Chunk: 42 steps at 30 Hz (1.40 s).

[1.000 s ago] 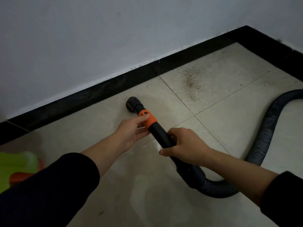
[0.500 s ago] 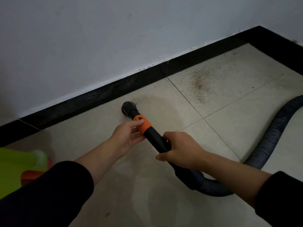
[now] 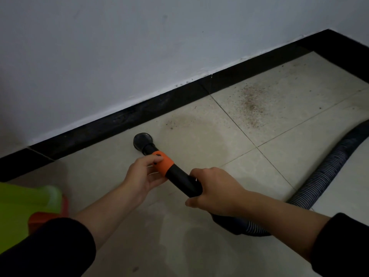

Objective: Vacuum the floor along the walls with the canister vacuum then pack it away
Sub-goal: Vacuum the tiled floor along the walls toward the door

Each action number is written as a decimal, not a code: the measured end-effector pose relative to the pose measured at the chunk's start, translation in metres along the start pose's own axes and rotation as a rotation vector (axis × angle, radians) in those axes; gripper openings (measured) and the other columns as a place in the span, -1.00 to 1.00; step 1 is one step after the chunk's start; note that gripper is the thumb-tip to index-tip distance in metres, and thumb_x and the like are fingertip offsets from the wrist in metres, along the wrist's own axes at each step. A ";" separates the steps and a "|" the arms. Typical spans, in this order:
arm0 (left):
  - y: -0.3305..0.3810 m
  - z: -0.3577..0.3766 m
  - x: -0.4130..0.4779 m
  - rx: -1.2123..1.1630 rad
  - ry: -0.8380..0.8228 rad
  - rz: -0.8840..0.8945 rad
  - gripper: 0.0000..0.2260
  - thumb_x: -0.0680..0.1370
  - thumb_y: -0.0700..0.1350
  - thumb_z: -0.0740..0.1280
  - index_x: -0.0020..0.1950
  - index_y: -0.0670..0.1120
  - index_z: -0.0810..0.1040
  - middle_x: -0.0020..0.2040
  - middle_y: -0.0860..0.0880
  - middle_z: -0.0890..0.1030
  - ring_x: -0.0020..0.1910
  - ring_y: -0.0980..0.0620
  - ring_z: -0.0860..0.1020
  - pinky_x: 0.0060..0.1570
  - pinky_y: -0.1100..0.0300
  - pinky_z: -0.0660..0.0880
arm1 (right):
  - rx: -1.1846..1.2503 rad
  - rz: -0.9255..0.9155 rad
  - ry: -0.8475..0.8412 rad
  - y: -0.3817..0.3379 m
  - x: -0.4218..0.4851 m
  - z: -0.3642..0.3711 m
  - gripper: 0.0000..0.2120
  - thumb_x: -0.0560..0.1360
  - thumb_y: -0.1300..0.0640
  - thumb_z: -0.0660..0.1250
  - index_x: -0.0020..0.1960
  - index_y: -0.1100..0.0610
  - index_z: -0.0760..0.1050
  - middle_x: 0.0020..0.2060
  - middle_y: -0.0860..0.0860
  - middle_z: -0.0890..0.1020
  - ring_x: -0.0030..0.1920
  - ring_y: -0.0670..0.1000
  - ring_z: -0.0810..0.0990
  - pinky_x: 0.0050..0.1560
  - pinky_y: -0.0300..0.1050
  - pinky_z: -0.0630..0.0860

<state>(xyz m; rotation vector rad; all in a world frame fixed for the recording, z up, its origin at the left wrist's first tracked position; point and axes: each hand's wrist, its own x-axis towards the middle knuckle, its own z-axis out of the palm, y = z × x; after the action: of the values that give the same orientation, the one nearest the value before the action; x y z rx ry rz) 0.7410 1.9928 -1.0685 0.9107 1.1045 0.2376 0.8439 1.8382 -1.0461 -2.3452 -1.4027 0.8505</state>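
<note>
1. Our left hand [image 3: 143, 174] pinches the orange collar [image 3: 162, 163]; our right hand [image 3: 215, 192] clamps round the black wand [image 3: 182, 179] behind it.
2. The round nozzle [image 3: 142, 141] rests on tile near the skirting [image 3: 111, 124].
3. The wand looks stiff and light, so we'd steer from there, not by the floppy hose [image 3: 323, 172].

Pale tiled floor [image 3: 199, 246], dark grout lines, black baseboard [image 3: 99, 128] at its far edge. Brown dirt specks [image 3: 249, 104] on the right tile (fainter patch mid-floor). Ribbed vacuum hose [image 3: 319, 176] lies curved at right, vacuum nozzle [image 3: 142, 141] tip-down just beside the baseboard, green plastic item [image 3: 24, 204] at left.
</note>
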 end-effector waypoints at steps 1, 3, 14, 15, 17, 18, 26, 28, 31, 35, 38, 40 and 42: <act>-0.003 -0.003 -0.002 0.002 -0.002 -0.005 -0.82 0.52 -0.21 0.30 0.12 -0.18 0.49 0.05 -0.22 0.52 -0.14 -0.12 0.60 -0.25 0.09 0.59 | -0.006 -0.007 -0.012 0.000 -0.003 0.002 -0.68 0.41 -0.07 0.44 0.05 0.06 0.47 -0.22 -0.02 0.54 -0.21 0.02 0.54 -0.36 -0.25 0.34; -0.008 -0.007 -0.005 0.010 -0.004 -0.012 -0.82 0.52 -0.22 0.28 0.12 -0.18 0.48 0.01 -0.20 0.51 -0.17 -0.11 0.60 -0.34 0.13 0.61 | -0.017 -0.024 -0.033 0.000 -0.008 0.004 -0.70 0.42 -0.06 0.43 0.04 0.06 0.46 -0.23 -0.03 0.52 -0.24 0.00 0.51 -0.37 -0.26 0.31; 0.000 -0.004 0.004 0.011 0.012 -0.001 -0.87 0.52 -0.21 0.29 0.06 -0.18 0.51 -0.02 -0.19 0.53 -0.20 -0.09 0.61 -0.29 0.12 0.58 | -0.079 -0.029 -0.007 0.000 0.004 0.003 -0.67 0.44 -0.07 0.41 0.11 0.05 0.44 -0.24 -0.05 0.47 -0.22 0.02 0.50 -0.23 -0.15 0.39; 0.003 -0.004 0.007 0.011 0.018 0.008 -0.89 0.52 -0.21 0.29 0.03 -0.17 0.52 -0.03 -0.19 0.53 -0.18 -0.10 0.61 -0.28 0.12 0.58 | -0.084 -0.028 -0.003 0.000 0.008 0.002 -0.69 0.45 -0.06 0.41 0.10 0.04 0.44 -0.23 -0.04 0.48 -0.22 0.02 0.49 -0.22 -0.16 0.39; 0.008 -0.004 0.013 0.005 0.029 0.025 -0.91 0.53 -0.21 0.29 0.02 -0.16 0.52 -0.05 -0.19 0.55 -0.18 -0.10 0.61 -0.30 0.13 0.59 | -0.101 -0.033 0.010 -0.002 0.016 0.002 -0.72 0.46 -0.05 0.39 0.08 0.05 0.45 -0.21 -0.03 0.49 -0.22 0.02 0.48 -0.21 -0.16 0.39; 0.011 -0.003 0.015 -0.001 0.034 0.031 -0.91 0.53 -0.21 0.29 0.02 -0.16 0.52 -0.05 -0.18 0.55 -0.17 -0.10 0.61 -0.30 0.13 0.59 | -0.112 -0.035 0.020 -0.003 0.020 0.001 -0.73 0.46 -0.04 0.39 0.08 0.06 0.46 -0.21 -0.02 0.49 -0.22 0.03 0.48 -0.21 -0.16 0.38; 0.017 0.008 0.033 -0.036 0.039 0.063 -0.76 0.55 -0.20 0.29 0.21 -0.18 0.46 0.13 -0.18 0.53 -0.03 -0.15 0.58 -0.09 0.05 0.56 | -0.169 -0.019 0.084 -0.003 0.036 0.003 -0.71 0.49 -0.02 0.35 0.13 0.10 0.42 -0.19 0.00 0.43 -0.22 0.05 0.44 -0.20 -0.12 0.34; 0.018 0.012 0.037 -0.044 0.038 0.066 -0.74 0.55 -0.20 0.28 0.23 -0.19 0.45 0.14 -0.19 0.51 -0.05 -0.14 0.57 -0.13 0.07 0.55 | -0.176 -0.014 0.087 -0.002 0.038 0.002 -0.71 0.49 -0.01 0.34 0.13 0.10 0.42 -0.20 0.01 0.42 -0.22 0.06 0.44 -0.20 -0.11 0.35; 0.018 0.016 0.041 -0.050 0.031 0.069 -0.71 0.56 -0.20 0.27 0.27 -0.20 0.45 0.14 -0.20 0.50 -0.08 -0.13 0.56 -0.17 0.08 0.53 | -0.173 -0.008 0.092 -0.001 0.041 0.001 -0.70 0.50 -0.02 0.34 0.14 0.10 0.42 -0.19 0.01 0.43 -0.21 0.06 0.45 -0.19 -0.11 0.39; 0.017 0.016 0.045 -0.046 0.027 0.068 -0.71 0.55 -0.21 0.28 0.27 -0.19 0.46 0.11 -0.20 0.52 -0.09 -0.13 0.56 -0.16 0.08 0.53 | -0.171 -0.003 0.096 0.000 0.040 0.002 -0.70 0.51 -0.02 0.33 0.15 0.10 0.41 -0.20 0.01 0.42 -0.21 0.05 0.43 -0.19 -0.12 0.36; 0.015 0.016 0.046 -0.014 0.007 0.080 -0.74 0.55 -0.20 0.29 0.23 -0.18 0.47 0.06 -0.20 0.53 -0.12 -0.12 0.58 -0.16 0.08 0.54 | -0.168 0.007 0.108 0.001 0.036 0.002 -0.71 0.51 -0.02 0.32 0.15 0.10 0.41 -0.20 0.00 0.41 -0.22 0.05 0.43 -0.19 -0.12 0.35; 0.014 0.018 0.047 -0.003 0.005 0.086 -0.74 0.54 -0.20 0.29 0.23 -0.19 0.48 0.06 -0.21 0.54 -0.13 -0.12 0.58 -0.19 0.08 0.54 | -0.169 0.019 0.114 0.002 0.033 0.002 -0.71 0.51 -0.02 0.32 0.15 0.10 0.41 -0.21 0.00 0.41 -0.23 0.05 0.43 -0.20 -0.13 0.34; 0.012 0.020 0.047 0.009 0.003 0.086 -0.73 0.54 -0.20 0.30 0.23 -0.18 0.49 0.08 -0.21 0.54 -0.14 -0.11 0.59 -0.20 0.09 0.54 | -0.164 0.030 0.120 0.004 0.030 0.002 -0.71 0.51 -0.03 0.32 0.14 0.10 0.41 -0.21 0.00 0.41 -0.24 0.05 0.42 -0.21 -0.13 0.35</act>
<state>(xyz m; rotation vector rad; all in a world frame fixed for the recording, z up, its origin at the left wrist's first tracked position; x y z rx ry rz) 0.7832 2.0178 -1.0883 0.9669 1.0709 0.3050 0.8563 1.8623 -1.0596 -2.4982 -1.4398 0.6110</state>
